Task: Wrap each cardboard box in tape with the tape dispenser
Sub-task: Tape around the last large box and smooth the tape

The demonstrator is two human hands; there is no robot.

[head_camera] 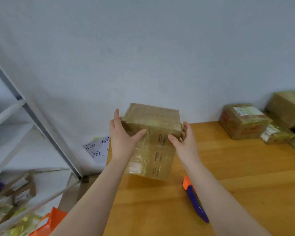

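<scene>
A cardboard box [153, 116] wrapped in glossy clear tape is held tilted above the left part of the wooden table [245, 176]. My left hand [121, 138] grips its left edge, fingers up along the side and thumb across the front face. Gripping the right edge is my right hand [186, 140], with its fingers curled behind the box and its thumb on the front. The tape dispenser [193, 200], orange and purple, lies on the table, partly hidden under my right forearm.
Taped boxes [243, 121] [288, 106] and a small packet [276, 135] sit at the table's back right by the wall. A white metal shelf [32, 116] with boxes stands at the left. An orange bag [53, 220] and a handwritten note [97, 149] are beside the table.
</scene>
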